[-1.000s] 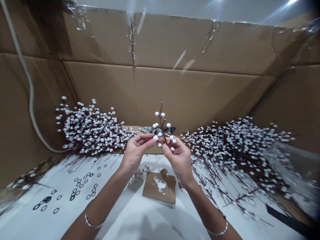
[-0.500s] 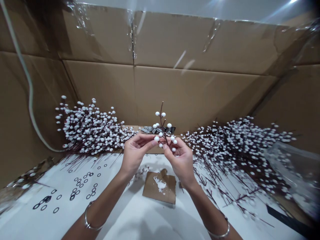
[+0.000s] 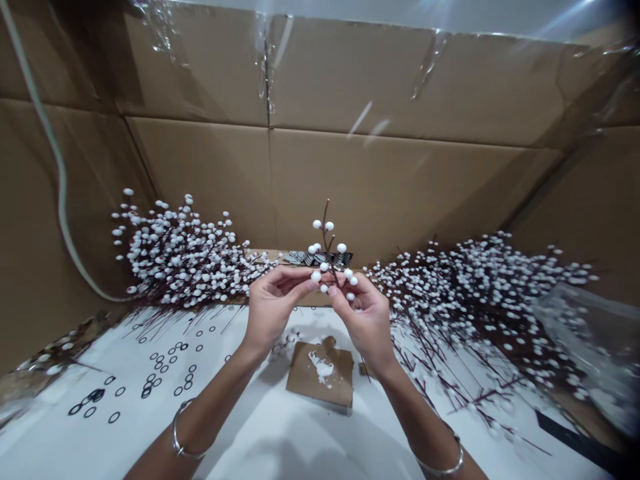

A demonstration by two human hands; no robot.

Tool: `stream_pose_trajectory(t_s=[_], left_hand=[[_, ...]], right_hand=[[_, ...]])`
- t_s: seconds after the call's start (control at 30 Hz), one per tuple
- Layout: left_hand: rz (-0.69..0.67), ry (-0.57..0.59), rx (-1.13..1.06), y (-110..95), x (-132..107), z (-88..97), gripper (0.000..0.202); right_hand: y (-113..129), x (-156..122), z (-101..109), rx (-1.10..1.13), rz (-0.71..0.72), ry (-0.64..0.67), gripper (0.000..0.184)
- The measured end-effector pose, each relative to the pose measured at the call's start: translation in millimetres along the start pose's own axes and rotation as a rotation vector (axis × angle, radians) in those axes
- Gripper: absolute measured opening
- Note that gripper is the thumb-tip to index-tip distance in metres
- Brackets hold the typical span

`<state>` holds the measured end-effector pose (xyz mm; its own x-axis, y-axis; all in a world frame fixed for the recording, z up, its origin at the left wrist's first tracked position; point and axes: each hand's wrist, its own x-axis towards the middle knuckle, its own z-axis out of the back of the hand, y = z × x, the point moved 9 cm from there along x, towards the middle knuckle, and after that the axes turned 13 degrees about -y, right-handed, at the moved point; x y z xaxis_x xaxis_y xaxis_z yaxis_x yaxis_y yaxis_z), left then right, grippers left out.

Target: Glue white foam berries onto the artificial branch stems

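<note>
Both of my hands are raised in front of me over a white table (image 3: 280, 440). They hold one small sprig of white berries (image 3: 327, 250) on a dark twig, standing upright. My left hand (image 3: 273, 303) pinches it at its lower berries with thumb and fingers. My right hand (image 3: 365, 317) is closed round the stem just beside it. The twig's tip rises above both hands.
A heap of white-berry sprigs (image 3: 180, 257) lies at the back left and a larger heap (image 3: 475, 293) at the right. Several small black rings (image 3: 165, 367) are scattered on the left. A cardboard scrap with white glue (image 3: 323, 373) lies under my hands. Cardboard walls (image 3: 350, 180) surround the table.
The sprig and both hands have risen slightly and shifted a little to the right. The grip looks the same.
</note>
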<state>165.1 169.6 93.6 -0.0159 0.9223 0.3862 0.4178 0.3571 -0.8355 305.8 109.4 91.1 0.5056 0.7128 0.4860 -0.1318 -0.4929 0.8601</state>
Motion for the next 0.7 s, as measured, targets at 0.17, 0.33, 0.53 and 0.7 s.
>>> stream_pose_trajectory(t_s=[0.17,0.33,0.53,0.7], left_hand=[[0.036,-0.016,0.001,6.1,1.1,2.2,0.019],[0.039,-0.019,0.007,9.2,2.0,2.8,0.020],[0.053,-0.008,-0.040,10.2,-0.4,-0.1,0.019],[0.046,-0.030,-0.027,10.0,-1.1,1.1,0.017]], right_hand=[[2.4,1.4,2.1,-0.027,0.002,-0.018,0.016],[-1.3,1.6,0.2,0.007,-0.035,-0.024,0.017],[-2.5,2.0,0.3,0.029,-0.003,-0.022,0.013],[-1.6,1.3,1.7,0.019,0.024,-0.032,0.011]])
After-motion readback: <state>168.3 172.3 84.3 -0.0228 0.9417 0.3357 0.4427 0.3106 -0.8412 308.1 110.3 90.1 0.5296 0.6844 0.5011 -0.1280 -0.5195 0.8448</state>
